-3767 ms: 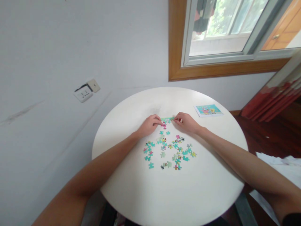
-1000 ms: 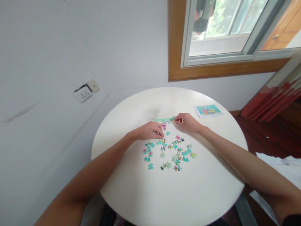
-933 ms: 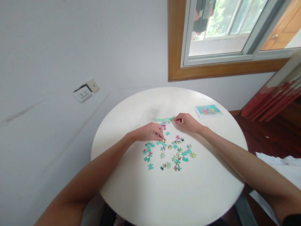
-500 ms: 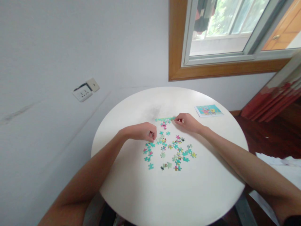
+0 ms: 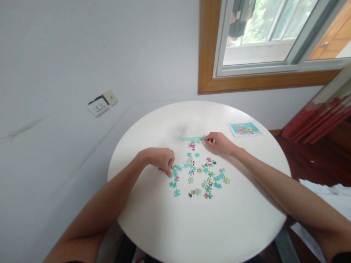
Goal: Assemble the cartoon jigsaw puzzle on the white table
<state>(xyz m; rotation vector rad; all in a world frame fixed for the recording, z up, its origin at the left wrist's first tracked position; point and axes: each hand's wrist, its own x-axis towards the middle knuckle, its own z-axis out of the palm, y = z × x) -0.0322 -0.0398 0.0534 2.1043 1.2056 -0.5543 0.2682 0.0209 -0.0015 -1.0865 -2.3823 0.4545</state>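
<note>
Loose jigsaw puzzle pieces (image 5: 216, 185) in teal, pink, yellow and pale green lie spread over the middle of the white table. Behind them is a joined strip of puzzle (image 5: 192, 138) with a few pink pieces attached below it. My left hand (image 5: 162, 159) is closed, its fingertips pinched down on a puzzle piece at the left edge of the loose cluster; the fingers mostly cover that piece. At the right end of the strip, my right hand (image 5: 219, 142) is closed in a pinch on a small puzzle piece, largely hidden by the fingertips.
A picture card (image 5: 245, 129) with cartoon figures lies at the table's back right. The round white table (image 5: 153, 226) stands against a wall with a socket (image 5: 98, 107) and a window. A red and cream curtain (image 5: 309, 113) hangs at the right; papers lie below.
My left hand has moved left and a little toward me, from the top of the loose cluster to its left edge. My right hand stays at the strip's end. The view has shifted slightly.
</note>
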